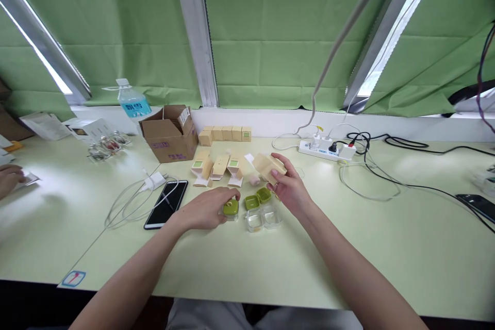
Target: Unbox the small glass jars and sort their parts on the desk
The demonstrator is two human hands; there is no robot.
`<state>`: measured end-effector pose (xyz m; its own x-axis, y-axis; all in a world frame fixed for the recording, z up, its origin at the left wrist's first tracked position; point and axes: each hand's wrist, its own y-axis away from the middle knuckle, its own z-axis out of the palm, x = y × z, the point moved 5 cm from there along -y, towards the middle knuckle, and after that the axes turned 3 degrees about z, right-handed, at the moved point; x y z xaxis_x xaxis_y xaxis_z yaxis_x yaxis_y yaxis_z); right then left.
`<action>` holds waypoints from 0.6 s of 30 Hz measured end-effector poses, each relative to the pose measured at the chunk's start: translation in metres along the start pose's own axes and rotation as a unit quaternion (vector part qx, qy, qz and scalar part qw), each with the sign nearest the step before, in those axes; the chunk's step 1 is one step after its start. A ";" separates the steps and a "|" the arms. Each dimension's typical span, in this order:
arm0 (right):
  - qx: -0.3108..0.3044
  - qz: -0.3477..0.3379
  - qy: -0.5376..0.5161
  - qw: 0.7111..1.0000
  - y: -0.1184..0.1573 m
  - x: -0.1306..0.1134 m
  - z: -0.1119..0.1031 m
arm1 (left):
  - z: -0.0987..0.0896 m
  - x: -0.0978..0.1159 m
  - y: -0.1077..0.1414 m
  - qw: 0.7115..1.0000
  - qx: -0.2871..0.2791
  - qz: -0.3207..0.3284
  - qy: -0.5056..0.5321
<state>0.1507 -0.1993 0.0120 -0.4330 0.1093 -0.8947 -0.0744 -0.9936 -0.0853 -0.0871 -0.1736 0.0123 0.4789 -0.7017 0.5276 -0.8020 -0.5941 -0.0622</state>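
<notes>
A smartphone (164,212) lies near a white charger (154,181); a power strip (322,153) holds plugs (332,148); far right, probably another phone (478,207).

Phone (164,209) is parked left of the left hand (204,210), carton (172,147) is plopped behind it, opened case (255,220) is laid between both hands, power strip (319,151) is dumped past the right hand (292,188).

The pale counter (386,252) extends to a low white wall (255,117), above which green blinds (259,26) hang between grey window frames (196,26), and bright light enters through narrow gaps (62,85).
</notes>
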 end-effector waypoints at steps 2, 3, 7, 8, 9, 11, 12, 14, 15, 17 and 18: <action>-0.013 0.000 -0.016 1.000 -0.003 0.002 0.001 | 0.000 -0.002 0.001 1.000 -0.014 0.002 -0.011; -0.015 0.001 -0.026 1.000 -0.004 0.003 0.001 | -0.002 -0.003 0.001 1.000 -0.017 0.009 -0.010; -0.010 0.014 -0.083 0.996 -0.009 0.008 -0.001 | -0.016 0.004 0.000 0.998 0.054 0.029 0.010; -0.008 0.020 -0.098 0.995 -0.010 0.008 0.001 | -0.020 0.007 -0.002 0.995 0.095 0.026 0.015; -0.007 0.027 -0.114 0.993 -0.009 0.008 0.003 | -0.024 0.011 -0.004 0.990 0.137 0.021 0.020; -0.015 0.037 -0.143 0.989 -0.007 0.006 0.012 | -0.026 0.020 -0.009 0.978 0.206 0.016 0.025; -0.023 0.040 -0.157 0.986 -0.006 0.003 0.017 | -0.025 0.025 -0.012 0.973 0.229 0.016 0.025; -0.047 0.036 -0.181 0.982 -0.002 -0.002 0.028 | -0.021 0.034 -0.017 0.965 0.261 0.013 0.024; -0.058 0.031 -0.191 0.979 0.001 -0.005 0.033 | -0.019 0.038 -0.020 0.961 0.275 0.011 0.026; -0.078 0.017 -0.202 0.976 0.006 -0.008 0.040 | -0.014 0.046 -0.024 0.952 0.304 0.010 0.031; -0.087 0.014 -0.204 0.975 0.008 -0.008 0.043 | -0.012 0.050 -0.026 0.948 0.316 0.013 0.030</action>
<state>0.1153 -0.2072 0.0372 -0.7563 0.0487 -0.6524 0.0816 -0.9824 -0.1679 -0.0466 -0.1888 0.0506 0.4250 -0.7070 0.5653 -0.4294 -0.7072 -0.5617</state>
